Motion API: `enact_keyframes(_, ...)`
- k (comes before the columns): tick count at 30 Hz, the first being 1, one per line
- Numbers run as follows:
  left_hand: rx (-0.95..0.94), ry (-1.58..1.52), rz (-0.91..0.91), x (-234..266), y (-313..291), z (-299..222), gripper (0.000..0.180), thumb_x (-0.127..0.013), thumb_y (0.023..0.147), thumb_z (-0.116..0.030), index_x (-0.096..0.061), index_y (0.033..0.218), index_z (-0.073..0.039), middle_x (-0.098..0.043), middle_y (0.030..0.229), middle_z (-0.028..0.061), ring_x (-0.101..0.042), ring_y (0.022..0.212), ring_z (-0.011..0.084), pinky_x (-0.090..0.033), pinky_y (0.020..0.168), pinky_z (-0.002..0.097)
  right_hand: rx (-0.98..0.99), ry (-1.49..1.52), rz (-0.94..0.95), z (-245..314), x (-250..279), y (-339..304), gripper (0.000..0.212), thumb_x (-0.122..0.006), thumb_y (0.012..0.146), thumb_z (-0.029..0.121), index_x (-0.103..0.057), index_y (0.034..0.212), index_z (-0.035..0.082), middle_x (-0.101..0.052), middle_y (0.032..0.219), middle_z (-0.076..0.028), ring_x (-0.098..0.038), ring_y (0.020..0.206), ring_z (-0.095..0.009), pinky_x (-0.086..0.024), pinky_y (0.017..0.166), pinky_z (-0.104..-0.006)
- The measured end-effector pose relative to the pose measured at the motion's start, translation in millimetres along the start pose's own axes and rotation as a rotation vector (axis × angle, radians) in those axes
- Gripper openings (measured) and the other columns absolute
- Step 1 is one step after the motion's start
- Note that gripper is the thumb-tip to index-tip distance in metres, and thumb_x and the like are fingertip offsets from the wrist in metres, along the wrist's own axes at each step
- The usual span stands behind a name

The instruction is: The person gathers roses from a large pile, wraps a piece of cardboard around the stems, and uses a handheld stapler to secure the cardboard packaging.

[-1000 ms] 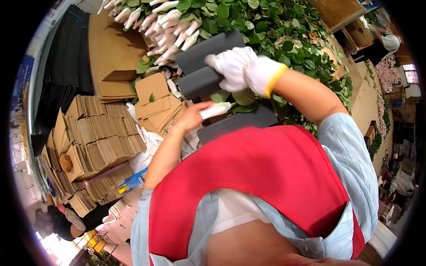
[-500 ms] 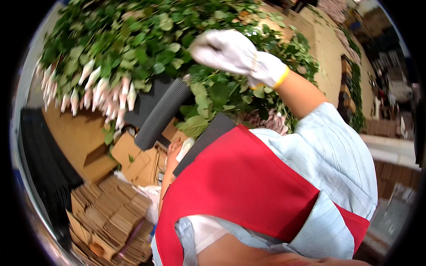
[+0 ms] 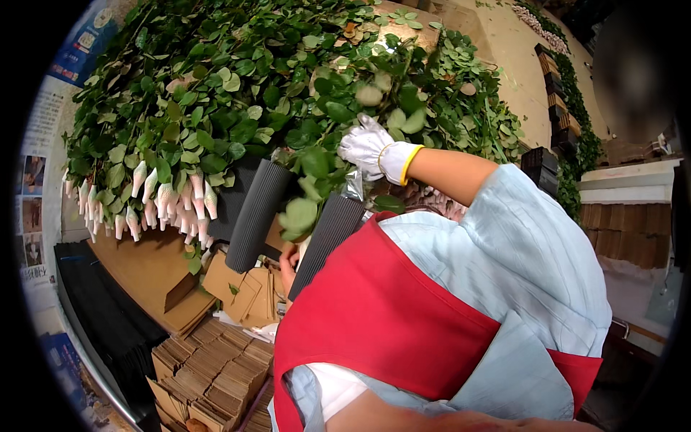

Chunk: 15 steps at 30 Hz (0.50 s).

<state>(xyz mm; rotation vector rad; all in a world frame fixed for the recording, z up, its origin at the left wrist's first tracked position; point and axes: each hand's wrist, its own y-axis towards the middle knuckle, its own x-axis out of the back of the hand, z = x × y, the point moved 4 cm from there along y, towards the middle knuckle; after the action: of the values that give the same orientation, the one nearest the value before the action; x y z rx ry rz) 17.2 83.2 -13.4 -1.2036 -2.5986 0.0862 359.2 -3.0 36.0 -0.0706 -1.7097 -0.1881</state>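
My right hand (image 3: 368, 149), in a white glove with a yellow cuff, reaches into a big heap of leafy rose stems (image 3: 237, 93), its fingers curled around a leafy stem (image 3: 309, 187) that hangs down blurred. Only a small part of my bare left hand (image 3: 288, 261) shows. It sits low between two dark corrugated wrap sheets (image 3: 256, 213), touching the right one (image 3: 327, 236); its grip is hidden. Rose buds in white net sleeves (image 3: 167, 198) hang from the heap's left edge.
Flat brown cardboard (image 3: 147, 277) and loose folded pieces (image 3: 248, 295) lie under the stems. Stacks of small cardboard strips (image 3: 216, 371) sit lower left, beside a pile of black sheets (image 3: 108, 324). More leaves and dark crates (image 3: 543, 162) stand at the right.
The view has swung down and left across the heap. My gloved right hand has dropped from above the leaves into them, and a leafy stem now hangs below it. My left hand stays low.
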Motion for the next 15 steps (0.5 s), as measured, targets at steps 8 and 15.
enact_keyframes(8,-0.242,0.397,0.086,-1,17,-57,0.050,-0.069,0.076,-0.011,-0.059,0.125,-0.018,-0.036,0.142,0.0156,-0.049,0.119,0.0343,-0.044,0.096,0.0386,0.200,0.262,-0.189,-22,13,-18,0.032,-0.060,0.067,0.033,-0.060,0.098,0.024,-0.057,0.089,0.001,-0.056,0.094,-0.021,-0.034,0.097,-0.0463)
enact_keyframes(15,0.017,0.432,0.091,6,16,-58,0.032,-0.060,0.083,-0.016,-0.057,0.114,-0.010,-0.048,0.130,0.0172,-0.048,0.116,0.0377,-0.042,0.092,0.0454,0.159,0.152,0.066,1,101,4,0.010,-0.063,0.060,0.028,-0.063,0.060,0.018,-0.059,0.062,-0.005,-0.063,0.070,-0.027,-0.047,0.081,-0.0483)
